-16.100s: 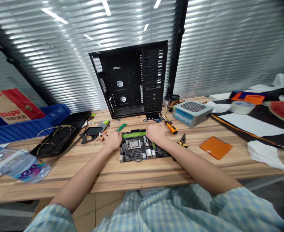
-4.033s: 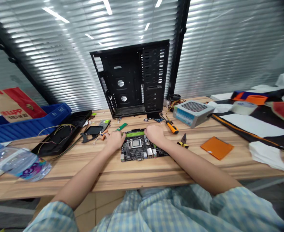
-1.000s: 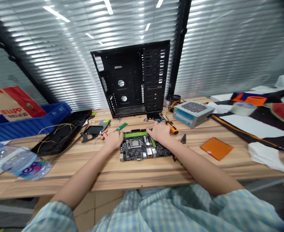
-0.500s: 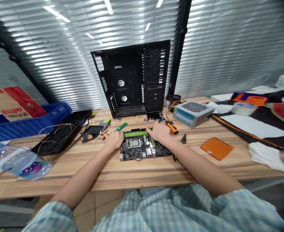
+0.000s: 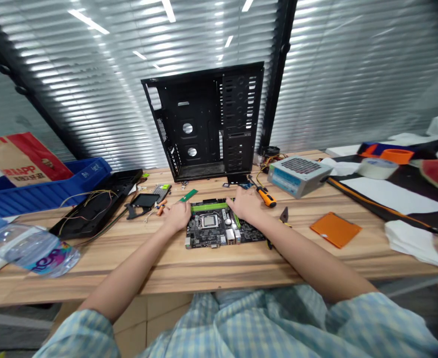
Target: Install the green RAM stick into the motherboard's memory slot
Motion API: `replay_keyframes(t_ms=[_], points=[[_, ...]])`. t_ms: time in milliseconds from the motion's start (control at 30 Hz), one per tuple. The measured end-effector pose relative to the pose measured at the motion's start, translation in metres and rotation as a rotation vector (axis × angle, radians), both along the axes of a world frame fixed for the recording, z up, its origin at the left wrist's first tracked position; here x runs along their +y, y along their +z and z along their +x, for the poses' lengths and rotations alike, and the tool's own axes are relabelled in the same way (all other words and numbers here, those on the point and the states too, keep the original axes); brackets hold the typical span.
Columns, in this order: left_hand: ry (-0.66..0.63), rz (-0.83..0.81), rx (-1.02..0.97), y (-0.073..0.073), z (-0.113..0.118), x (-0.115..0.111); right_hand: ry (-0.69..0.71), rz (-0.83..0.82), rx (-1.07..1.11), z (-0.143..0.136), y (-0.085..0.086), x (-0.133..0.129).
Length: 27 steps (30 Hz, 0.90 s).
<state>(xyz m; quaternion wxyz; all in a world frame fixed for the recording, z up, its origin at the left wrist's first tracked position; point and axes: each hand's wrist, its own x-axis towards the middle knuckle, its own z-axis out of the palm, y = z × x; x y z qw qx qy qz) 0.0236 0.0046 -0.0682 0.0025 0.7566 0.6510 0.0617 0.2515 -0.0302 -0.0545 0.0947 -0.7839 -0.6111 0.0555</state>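
Observation:
A black motherboard (image 5: 207,233) with a silver processor in its socket and lime-green memory slots lies flat on the wooden table. My left hand (image 5: 179,216) grips its left edge, the fingers partly out of sight. Over the far edge, right of the middle, my right hand (image 5: 246,205) holds the board, its thumb by the green slots and its wrist covering part of the right side. Just behind my left hand lies a green memory stick (image 5: 189,195). Pliers (image 5: 284,216), partly under my right forearm, rest beside the board.
An open black computer case (image 5: 204,119) stands behind the board. Right of it are an orange screwdriver (image 5: 266,197), a power supply (image 5: 300,174) and an orange square (image 5: 335,229). A water bottle (image 5: 32,248), a blue bin (image 5: 88,174) and a black panel (image 5: 92,209) occupy the left.
The view shifts very slightly. Both hands keep their places on the motherboard, and nothing else has visibly moved.

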Motion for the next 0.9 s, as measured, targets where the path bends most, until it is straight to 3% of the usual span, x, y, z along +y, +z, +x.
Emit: replay_keyframes(t_ms=[900], points=[[0.007,-0.028,-0.102,-0.0019,-0.0024,0.0028,0.041,-0.039,0.001,0.0004,0.0039,-0.0024]])
